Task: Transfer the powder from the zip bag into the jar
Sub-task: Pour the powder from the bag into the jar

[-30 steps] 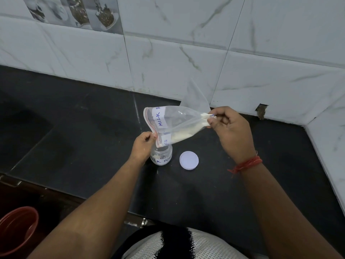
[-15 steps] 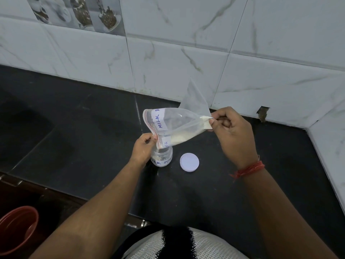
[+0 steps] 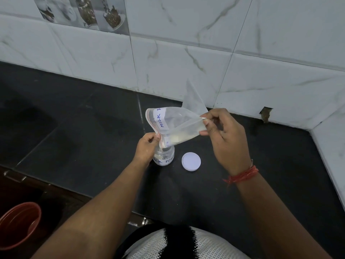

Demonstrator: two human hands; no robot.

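A clear zip bag (image 3: 175, 124) with a handwritten "MILK" label hangs tilted over a small clear jar (image 3: 164, 157) on the black counter. My left hand (image 3: 146, 146) pinches the bag's red-lined mouth right at the jar's opening. My right hand (image 3: 225, 135) pinches the bag's bottom corner and holds it up to the right. White powder (image 3: 178, 139) lies along the bag's lower edge near the mouth. A little powder sits in the jar. The jar's white lid (image 3: 191, 161) lies on the counter just right of the jar.
The black counter (image 3: 84, 137) runs back to a white marble-tile wall (image 3: 186, 53), which turns a corner at the right. An orange bucket (image 3: 18, 223) stands below the counter's front edge at the lower left.
The powder has slid down the bag toward its mouth at the jar. My right hand has shifted its pinch on the bottom corner; my left hand stays at the jar.
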